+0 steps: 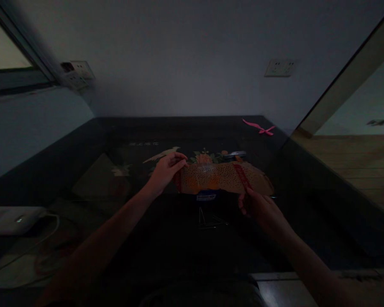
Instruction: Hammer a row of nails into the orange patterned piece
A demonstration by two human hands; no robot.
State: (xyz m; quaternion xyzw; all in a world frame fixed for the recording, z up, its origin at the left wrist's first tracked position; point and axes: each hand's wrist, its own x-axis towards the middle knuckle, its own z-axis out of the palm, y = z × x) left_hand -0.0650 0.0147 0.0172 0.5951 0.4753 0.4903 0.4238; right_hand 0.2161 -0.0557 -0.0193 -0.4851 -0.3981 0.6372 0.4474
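Grip: left hand (170, 167) pinching upper corner, right hand (258, 204) lower edge | long tan dark-spotted sheet with red bands (224, 175): between hands and past right, probably two-ended for flatness | thin silvery metal pins (207, 227): bodyward, likely for reach

Tan, black-dotted sheet (225, 174) with red bands (242, 175); pink ribbon (260, 127)

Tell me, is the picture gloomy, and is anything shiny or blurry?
Head view: dim all over, the near tabletop almost black; head view: a small pale glint on the speckled piece; head view: the right wall socket looks soft and smeared.
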